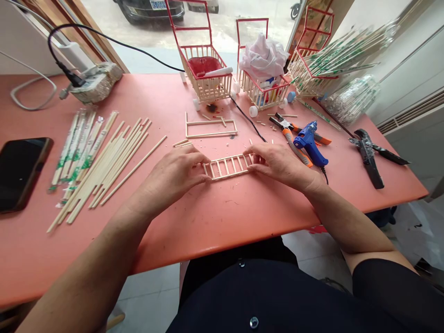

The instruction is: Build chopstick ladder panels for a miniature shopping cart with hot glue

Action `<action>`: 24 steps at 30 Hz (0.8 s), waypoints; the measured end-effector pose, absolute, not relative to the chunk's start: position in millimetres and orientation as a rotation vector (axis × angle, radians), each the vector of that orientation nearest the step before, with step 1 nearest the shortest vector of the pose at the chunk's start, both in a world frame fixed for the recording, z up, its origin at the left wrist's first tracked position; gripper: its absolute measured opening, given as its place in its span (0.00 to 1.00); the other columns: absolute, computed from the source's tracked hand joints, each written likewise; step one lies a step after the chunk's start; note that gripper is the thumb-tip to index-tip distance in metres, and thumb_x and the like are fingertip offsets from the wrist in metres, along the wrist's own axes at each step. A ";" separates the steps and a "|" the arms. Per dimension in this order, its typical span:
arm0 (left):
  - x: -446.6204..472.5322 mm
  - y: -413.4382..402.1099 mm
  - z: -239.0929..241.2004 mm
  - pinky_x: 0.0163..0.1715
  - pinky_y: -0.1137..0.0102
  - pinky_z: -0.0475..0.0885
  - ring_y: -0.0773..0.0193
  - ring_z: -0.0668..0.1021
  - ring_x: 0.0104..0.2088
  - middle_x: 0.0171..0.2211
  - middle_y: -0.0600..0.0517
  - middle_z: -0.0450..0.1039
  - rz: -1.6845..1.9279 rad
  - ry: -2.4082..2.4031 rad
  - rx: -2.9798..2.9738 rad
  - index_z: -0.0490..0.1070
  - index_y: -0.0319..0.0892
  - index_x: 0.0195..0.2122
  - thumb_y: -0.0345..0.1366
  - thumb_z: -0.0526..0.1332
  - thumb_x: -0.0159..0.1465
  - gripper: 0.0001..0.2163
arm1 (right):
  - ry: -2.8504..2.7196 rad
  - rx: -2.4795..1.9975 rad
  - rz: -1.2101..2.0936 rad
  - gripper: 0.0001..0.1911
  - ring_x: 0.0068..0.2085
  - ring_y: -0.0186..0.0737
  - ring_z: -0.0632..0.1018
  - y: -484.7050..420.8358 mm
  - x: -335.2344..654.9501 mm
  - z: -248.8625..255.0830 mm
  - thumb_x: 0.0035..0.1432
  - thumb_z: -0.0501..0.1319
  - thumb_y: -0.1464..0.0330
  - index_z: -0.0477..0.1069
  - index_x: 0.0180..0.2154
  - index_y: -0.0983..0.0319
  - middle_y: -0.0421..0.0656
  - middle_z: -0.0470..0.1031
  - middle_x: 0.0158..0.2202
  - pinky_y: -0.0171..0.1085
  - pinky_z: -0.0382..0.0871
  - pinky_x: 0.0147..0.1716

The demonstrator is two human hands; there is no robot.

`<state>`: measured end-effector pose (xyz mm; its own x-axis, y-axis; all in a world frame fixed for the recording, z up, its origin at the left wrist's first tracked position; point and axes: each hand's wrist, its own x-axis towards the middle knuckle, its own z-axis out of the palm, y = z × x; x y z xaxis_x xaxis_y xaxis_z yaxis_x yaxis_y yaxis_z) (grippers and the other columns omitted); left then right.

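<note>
A small ladder-like frame of wooden sticks lies on the pink table between my hands. My left hand pinches its left end between thumb and fingers. At the other end, my right hand grips the frame the same way. Several short rungs join its two long sticks. Just behind it lies a larger rectangular stick frame, touched by neither hand. Short cut sticks rest beside my left fingers.
Loose chopsticks and wrapped ones lie left, near a phone. Right are a blue glue gun, orange-handled pliers and black cutters. Stick-built carts stand behind; a power strip sits back left.
</note>
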<state>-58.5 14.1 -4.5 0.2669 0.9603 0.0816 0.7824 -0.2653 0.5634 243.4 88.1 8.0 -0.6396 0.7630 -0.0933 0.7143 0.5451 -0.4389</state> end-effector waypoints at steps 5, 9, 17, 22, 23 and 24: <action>-66.7 15.9 -0.7 0.53 0.53 0.79 0.45 0.85 0.45 0.46 0.44 0.86 0.676 1.612 2.047 0.87 0.50 0.48 0.47 0.72 0.65 0.13 | -2.494 -1.240 0.640 0.18 0.40 0.44 0.79 91.9 249.0 13.6 0.72 0.71 0.69 0.83 0.61 0.61 0.46 0.86 0.44 0.41 0.68 0.46; -73.3 15.3 6.8 0.53 0.54 0.79 0.45 0.86 0.45 0.49 0.47 0.88 0.812 1.689 1.961 0.87 0.54 0.47 0.45 0.71 0.65 0.10 | -2.362 -1.275 0.512 0.09 0.42 0.46 0.79 93.2 254.6 24.4 0.76 0.65 0.67 0.84 0.49 0.61 0.48 0.86 0.46 0.43 0.69 0.47; -69.2 20.0 3.1 0.56 0.53 0.77 0.46 0.85 0.42 0.43 0.49 0.88 0.901 1.869 1.952 0.85 0.53 0.38 0.40 0.66 0.67 0.06 | -2.431 -1.274 0.453 0.09 0.41 0.48 0.78 92.3 252.4 22.5 0.74 0.64 0.69 0.81 0.38 0.60 0.48 0.84 0.40 0.44 0.67 0.48; -73.5 26.7 -0.2 0.55 0.55 0.74 0.48 0.82 0.39 0.39 0.52 0.87 0.962 1.955 1.886 0.84 0.55 0.35 0.41 0.68 0.67 0.05 | -2.416 -1.289 0.445 0.14 0.39 0.45 0.76 92.2 252.0 23.2 0.76 0.62 0.66 0.77 0.34 0.59 0.46 0.81 0.35 0.43 0.64 0.43; -74.1 27.8 -0.9 0.54 0.55 0.73 0.48 0.82 0.39 0.39 0.52 0.86 0.984 1.961 1.873 0.84 0.55 0.35 0.41 0.68 0.67 0.05 | -2.421 -1.295 0.450 0.16 0.38 0.44 0.75 92.2 251.6 23.1 0.77 0.62 0.65 0.75 0.33 0.59 0.45 0.79 0.34 0.43 0.63 0.42; -74.5 28.9 -1.9 0.54 0.56 0.73 0.48 0.82 0.39 0.38 0.52 0.86 1.000 1.966 1.864 0.84 0.54 0.34 0.42 0.68 0.67 0.05 | -2.428 -1.302 0.452 0.17 0.36 0.43 0.73 92.1 250.9 22.7 0.77 0.62 0.65 0.74 0.31 0.59 0.44 0.78 0.33 0.42 0.62 0.41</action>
<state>-74.5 28.9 -1.9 -0.1480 0.9516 0.2692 0.7779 -0.0561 0.6258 250.9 92.1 22.7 -0.5177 0.8420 0.1518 0.7311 0.5275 -0.4327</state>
